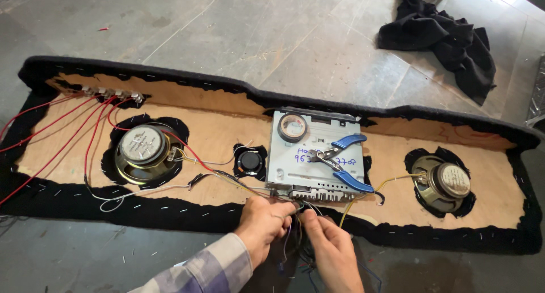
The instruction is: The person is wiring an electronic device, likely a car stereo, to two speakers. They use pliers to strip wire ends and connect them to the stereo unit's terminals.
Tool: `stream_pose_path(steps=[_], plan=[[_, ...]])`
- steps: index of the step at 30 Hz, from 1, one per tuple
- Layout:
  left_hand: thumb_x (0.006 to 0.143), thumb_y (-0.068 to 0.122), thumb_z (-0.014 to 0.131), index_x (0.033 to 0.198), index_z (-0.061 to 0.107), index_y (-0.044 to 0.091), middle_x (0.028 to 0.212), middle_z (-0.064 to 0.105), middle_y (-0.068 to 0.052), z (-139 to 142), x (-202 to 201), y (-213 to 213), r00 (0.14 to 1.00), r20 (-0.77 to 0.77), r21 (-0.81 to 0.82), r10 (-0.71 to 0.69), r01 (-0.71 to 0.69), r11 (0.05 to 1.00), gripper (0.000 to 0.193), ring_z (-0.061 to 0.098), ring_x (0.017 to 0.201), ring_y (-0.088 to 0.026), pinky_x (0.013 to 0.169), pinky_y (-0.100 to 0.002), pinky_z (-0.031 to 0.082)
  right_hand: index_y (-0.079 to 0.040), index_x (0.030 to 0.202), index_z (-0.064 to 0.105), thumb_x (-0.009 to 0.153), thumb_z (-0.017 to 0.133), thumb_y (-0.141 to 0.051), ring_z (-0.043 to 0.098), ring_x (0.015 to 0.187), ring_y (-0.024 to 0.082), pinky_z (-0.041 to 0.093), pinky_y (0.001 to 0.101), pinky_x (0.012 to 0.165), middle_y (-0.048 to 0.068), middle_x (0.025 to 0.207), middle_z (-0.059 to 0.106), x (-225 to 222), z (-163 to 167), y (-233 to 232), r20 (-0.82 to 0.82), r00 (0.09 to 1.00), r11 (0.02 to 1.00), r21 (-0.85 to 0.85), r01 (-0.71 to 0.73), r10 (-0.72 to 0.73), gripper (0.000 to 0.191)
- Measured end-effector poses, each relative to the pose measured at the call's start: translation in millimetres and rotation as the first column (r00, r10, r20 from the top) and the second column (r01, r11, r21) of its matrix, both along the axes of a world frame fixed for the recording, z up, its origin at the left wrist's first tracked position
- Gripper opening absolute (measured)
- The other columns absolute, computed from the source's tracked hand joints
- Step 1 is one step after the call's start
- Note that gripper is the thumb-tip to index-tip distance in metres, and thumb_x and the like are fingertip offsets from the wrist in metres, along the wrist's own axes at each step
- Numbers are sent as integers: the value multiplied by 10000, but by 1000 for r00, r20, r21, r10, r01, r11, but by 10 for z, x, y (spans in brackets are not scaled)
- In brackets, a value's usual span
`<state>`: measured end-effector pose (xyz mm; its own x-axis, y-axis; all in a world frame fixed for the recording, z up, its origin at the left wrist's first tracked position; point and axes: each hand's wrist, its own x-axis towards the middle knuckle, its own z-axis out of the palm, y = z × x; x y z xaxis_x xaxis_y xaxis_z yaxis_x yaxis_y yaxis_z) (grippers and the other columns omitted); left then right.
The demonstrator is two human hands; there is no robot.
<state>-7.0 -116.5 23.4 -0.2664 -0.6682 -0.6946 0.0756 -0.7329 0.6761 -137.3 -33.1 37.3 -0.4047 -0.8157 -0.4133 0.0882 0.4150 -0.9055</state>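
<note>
Right hand [331,248] pinching wires [298,209] | left hand [262,222] fingers curled, gripping same wires by stereo unit [314,157]

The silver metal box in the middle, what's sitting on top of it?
On the silver metal box lie blue-handled pliers and a roll of tape. Blue handwriting shows too, though the pliers cover part of it.

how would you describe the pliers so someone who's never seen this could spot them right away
Find the long wooden board edged in black fabric, lying on the floor with a round speaker near each end. Near its middle sits a flat grey metal box, and the pliers lie on top of it, towards its right side. Their bright blue handles set them apart from the roll of tape on the same box.
</note>
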Motion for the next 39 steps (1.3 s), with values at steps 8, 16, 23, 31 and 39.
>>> stream_pose_path(steps=[8,16,23,31,39], plan=[[831,178,767,703,656,110,553,557,12,-62,53,-232,993,28,266,-117,105,958,182,431,421,-94,397,-287,303,49,983,817,829,792,-203,623,724,92,474,243,662,53,813,771,250,280,-89,-45,971,956,169,238,-234,297],[800,171,751,641,615,17,519,569,-49,190,21,-41,997,55,39,-46,44,998,260,461,379,-128,360,-302,306,85,940,803,841,748,-76,588,703,111,443,277,641,73,816,740,212,158,-66,-35,962,954,124,273,-271,196],[882,299,683,713,644,-5,517,577,-62,446,116,24,942,154,-27,-300,307,951,350,487,373,-140,361,-300,358,54,974,792,878,681,-138,666,767,102,501,249,710,66,874,780,107,251,-93,149,946,955,121,270,-286,242],[929,345,587,832,603,119,524,458,34,453,324,-38,900,-80,112,-428,435,893,247,364,384,-73,376,-258,250,91,910,793,816,726,-128,603,652,120,472,296,599,75,773,744,234,259,-149,-98,963,953,151,263,-251,248],[988,397,607,681,557,123,495,350,83,429,836,-107,850,-124,-31,-511,512,859,415,239,386,-59,389,-273,165,59,876,782,808,755,-160,570,681,92,451,268,623,26,761,711,8,147,-71,-111,987,973,184,139,-120,231]])
